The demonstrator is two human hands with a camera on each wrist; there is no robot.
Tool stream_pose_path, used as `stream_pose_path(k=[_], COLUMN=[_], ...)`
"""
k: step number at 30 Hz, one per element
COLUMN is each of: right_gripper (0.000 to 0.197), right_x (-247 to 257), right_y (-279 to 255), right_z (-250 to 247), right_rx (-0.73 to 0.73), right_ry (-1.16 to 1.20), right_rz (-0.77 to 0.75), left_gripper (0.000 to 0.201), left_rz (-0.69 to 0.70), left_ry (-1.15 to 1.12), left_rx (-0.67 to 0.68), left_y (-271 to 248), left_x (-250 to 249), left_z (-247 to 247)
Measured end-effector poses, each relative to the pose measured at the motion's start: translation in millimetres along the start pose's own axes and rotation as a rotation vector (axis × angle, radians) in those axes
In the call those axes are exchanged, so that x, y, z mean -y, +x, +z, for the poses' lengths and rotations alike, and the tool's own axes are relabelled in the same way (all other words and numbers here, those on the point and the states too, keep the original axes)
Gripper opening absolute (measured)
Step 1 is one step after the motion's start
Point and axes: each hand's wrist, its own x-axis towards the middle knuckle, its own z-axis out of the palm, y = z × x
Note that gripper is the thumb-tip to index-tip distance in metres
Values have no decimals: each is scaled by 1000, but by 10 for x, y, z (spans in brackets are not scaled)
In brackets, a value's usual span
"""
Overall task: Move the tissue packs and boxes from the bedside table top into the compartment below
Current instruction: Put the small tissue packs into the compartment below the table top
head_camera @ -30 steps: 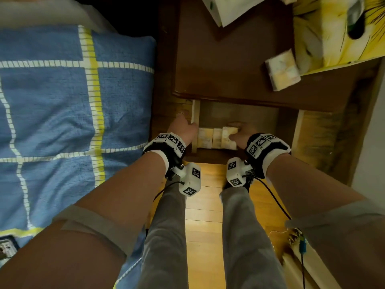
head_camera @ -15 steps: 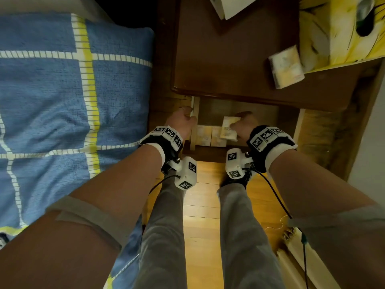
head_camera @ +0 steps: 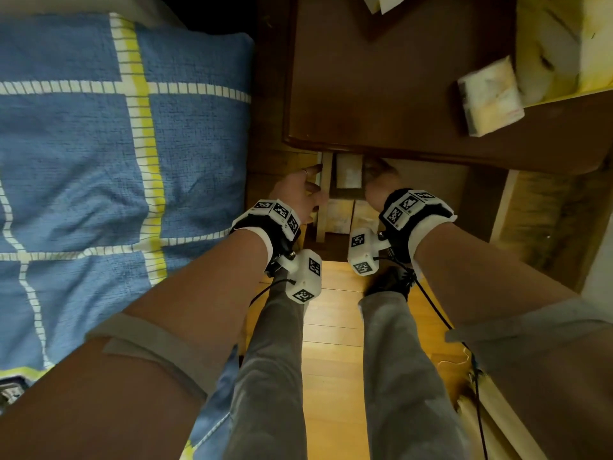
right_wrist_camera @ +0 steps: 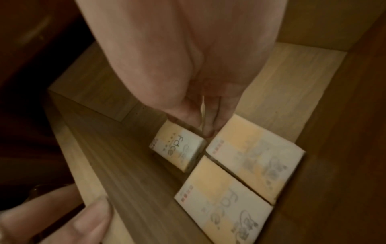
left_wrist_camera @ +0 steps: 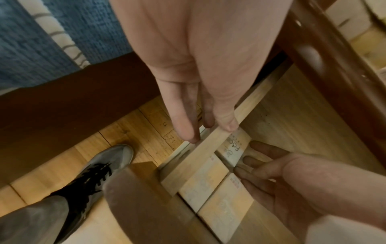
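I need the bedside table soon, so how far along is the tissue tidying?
Partway. Two tissue packs already lie flat in the compartment. The right hand is setting a third pack behind them; the left hand touches the side panel. One pack and the yellow box remain on top.

Three small tissue packs lie flat inside the open compartment (right_wrist_camera: 313, 69) beneath the bedside table top (head_camera: 381, 94). Two cream-and-orange packs, one (right_wrist_camera: 253, 156) beside the other (right_wrist_camera: 224, 200), sit edge to edge at its near end; a third pack (right_wrist_camera: 177, 149), marked "Face", lies just behind them against the left wall. On the table top, another pack (head_camera: 489, 96) rests near the right front edge, touching a yellow patterned tissue box (head_camera: 564, 44) farther back.
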Motion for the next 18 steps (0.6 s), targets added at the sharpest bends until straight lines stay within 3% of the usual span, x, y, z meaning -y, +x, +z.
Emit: stream_pose_path(k=[4,10,13,18], right_gripper=[43,67,63,46], right_x=[-16,114,122,-65], right_y=[59,54,42,-107], right_z=[1,65,47,-134], right_rx=[-6,139,163,-47], right_ry=[-24,15,47,7], right_rz=[27,-117,-109,83], left_gripper=[62,64,63,58], left_rz=[16,-3,-11,14], left_ry=[37,34,23,57], left_rx=[12,43,53,6], left_y=[24,39,33,40], left_x=[-16,-20,-15,-15], left_z=[-20,-23,-11,7])
